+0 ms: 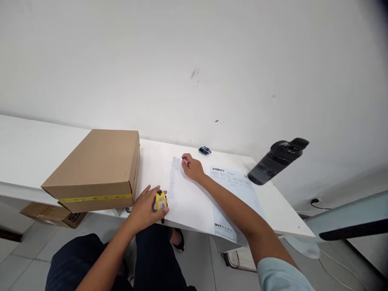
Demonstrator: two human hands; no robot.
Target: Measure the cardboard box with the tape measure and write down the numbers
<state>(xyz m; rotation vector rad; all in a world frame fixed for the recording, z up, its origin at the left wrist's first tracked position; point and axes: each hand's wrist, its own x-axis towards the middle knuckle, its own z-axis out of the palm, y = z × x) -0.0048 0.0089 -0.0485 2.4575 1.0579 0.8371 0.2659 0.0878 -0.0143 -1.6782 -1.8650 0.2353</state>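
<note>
My left hand (pixel 147 208) is closed around a yellow tape measure (pixel 161 200) at the front edge of the table, just right of the box. My right hand (pixel 193 169) pinches a pen with a reddish barrel (pixel 186 162), its tip hidden by the fingers. That hand rests on a white sheet of paper (pixel 190 206), beside a narrow column of handwriting (pixel 172 178). To the left lies a closed brown cardboard box (pixel 97 161), a yellow band (pixel 97 198) running along its side. A printed form (pixel 233 182) lies partly under my right forearm.
A dark bottle (pixel 273 163) stands at the table's right end. Against the wall sits a small dark blue, shiny object (pixel 205 150). Another cardboard box (pixel 54 214) is below the white table (pixel 287 210). A plug with a black cable (pixel 315 201) is at the right wall.
</note>
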